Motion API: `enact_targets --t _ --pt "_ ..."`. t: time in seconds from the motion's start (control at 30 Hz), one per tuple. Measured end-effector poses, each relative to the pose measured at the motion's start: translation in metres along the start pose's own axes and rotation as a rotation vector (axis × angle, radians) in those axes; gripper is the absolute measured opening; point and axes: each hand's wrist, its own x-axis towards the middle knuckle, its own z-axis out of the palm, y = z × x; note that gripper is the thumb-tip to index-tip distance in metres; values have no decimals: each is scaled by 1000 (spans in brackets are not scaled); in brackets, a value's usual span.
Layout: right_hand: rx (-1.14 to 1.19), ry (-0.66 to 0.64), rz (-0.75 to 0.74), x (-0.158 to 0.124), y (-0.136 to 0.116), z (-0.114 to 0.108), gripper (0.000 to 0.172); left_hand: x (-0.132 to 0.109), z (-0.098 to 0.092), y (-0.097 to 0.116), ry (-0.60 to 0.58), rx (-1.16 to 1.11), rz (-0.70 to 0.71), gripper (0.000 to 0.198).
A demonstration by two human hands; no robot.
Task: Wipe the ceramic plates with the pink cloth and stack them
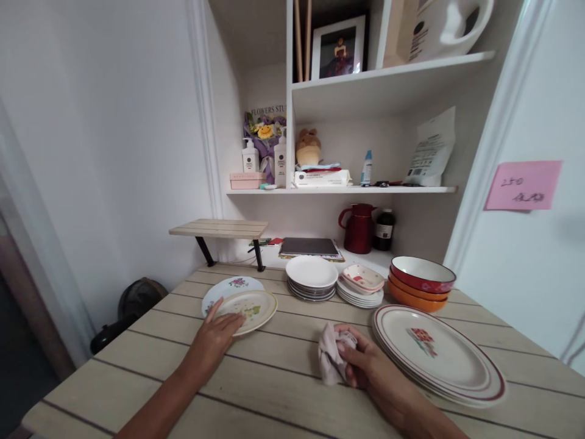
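Observation:
My left hand [218,332] rests with outstretched fingers on the near left part of a cream plate [258,312] with a yellow rim and a green print. That plate overlaps a white plate [219,288] with pink flowers; whether any fingertip reaches under the rim is hidden. Crumpled in my right hand [365,360] is a pale pinkish cloth [329,360], held between thumb and fingers just above the table. Right beside this hand lies a stack of large oval plates [450,353] with red rims and a red print.
Farther back stand a stack of white round plates [312,271], small plates [361,297] topped by a patterned dish [363,277], and red and orange bowls [420,277]. A small raised shelf [219,228] stands at the back left. Behind are a red jug [359,228] and dark bottle [384,230].

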Motion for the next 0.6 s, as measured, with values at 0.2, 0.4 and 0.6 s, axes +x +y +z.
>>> enact_targets --t 0.2,0.4,0.6 --pt "251 150 -239 5 -32 -24 48 -5 -3 30 116 8 423 43" --pt "220 139 -298 -7 -42 -24 45 16 -15 110 -24 58 777 32" --pt "-37 120 -186 -7 -24 -5 43 49 8 140 -3 12 689 29"
